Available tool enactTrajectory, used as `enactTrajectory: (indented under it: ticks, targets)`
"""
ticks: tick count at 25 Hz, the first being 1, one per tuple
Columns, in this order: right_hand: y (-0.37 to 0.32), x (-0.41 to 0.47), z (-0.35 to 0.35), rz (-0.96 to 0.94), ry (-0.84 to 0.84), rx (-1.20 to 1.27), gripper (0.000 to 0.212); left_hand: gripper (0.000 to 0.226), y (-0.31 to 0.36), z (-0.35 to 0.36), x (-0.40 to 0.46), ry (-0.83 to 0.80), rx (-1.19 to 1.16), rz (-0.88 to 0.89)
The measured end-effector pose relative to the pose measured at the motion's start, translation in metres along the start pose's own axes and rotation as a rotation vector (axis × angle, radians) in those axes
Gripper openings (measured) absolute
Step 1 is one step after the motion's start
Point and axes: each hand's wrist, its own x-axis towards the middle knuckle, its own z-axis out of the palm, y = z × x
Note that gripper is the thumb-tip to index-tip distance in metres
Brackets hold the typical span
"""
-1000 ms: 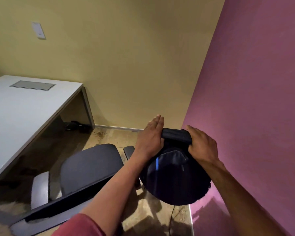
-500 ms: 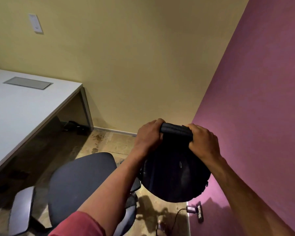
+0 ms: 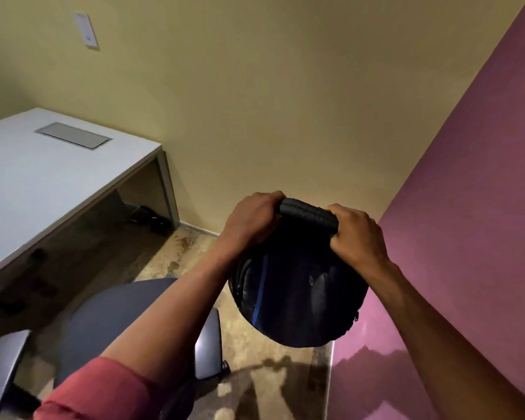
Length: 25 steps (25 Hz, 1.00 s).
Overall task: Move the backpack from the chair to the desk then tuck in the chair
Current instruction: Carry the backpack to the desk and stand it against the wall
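— Black padded fabric, is that the backpack (image 3: 297, 292)?

— Yes, a rounded, dark bag with a thin blue stripe down its left side and a thick, ribbed top handle (image 3: 308, 214). It hangs in the air, clear of the chair (image 3: 109, 325) and to its right, close to the purple wall (image 3: 467, 222).

— Who holds it?

— Both hands. The left hand (image 3: 250, 221) curls tight around the handle's left end, the right hand (image 3: 358, 234) clenches its right end. A rolled red sleeve (image 3: 94, 392) covers the left upper arm.

— And the chair?

— Its smooth dark grey seat sits below the left forearm, with flat, pale grey armrests (image 3: 208, 344) on either side. It stands out from the desk (image 3: 37, 183), not under it.

— Describe the desk.

— Matte white top, sharp-cornered, bare save for a flush grey metal cable hatch (image 3: 73, 136). Some dark cables lie on the floor under its far end.

— The room?

— Plain yellow wall (image 3: 255, 101) ahead with a white switch plate (image 3: 87, 30), textured purple wall on the right, mottled beige stone-like floor (image 3: 255, 359).
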Motion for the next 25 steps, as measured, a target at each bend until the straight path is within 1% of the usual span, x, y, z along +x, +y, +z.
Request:
enactTrajectory:
  ticks: [4,7,12,17,25]
  targets:
    - [0.01,0.048,0.009,-0.077,-0.038,0.031,0.042,0.022,-0.009,-0.005,0.026,-0.001,0.023,-0.05]
    - [0.009,0.086,0.014,-0.154,-0.026,0.033,0.045,0.021,-0.021,-0.009,0.044,0.05,0.065,-0.077]
    - [0.006,0.144,0.035,-0.245,-0.011,0.057,0.043,0.033,-0.045,-0.005,0.08,0.139,0.079,-0.138]
    - [0.002,0.212,0.074,-0.3,-0.036,0.083,0.047,0.035,-0.09,0.003,0.126,0.198,0.156,-0.136]
    - [-0.035,0.324,0.122,-0.387,-0.083,0.121,0.049,0.034,-0.168,-0.018,0.198,0.206,0.229,-0.227]
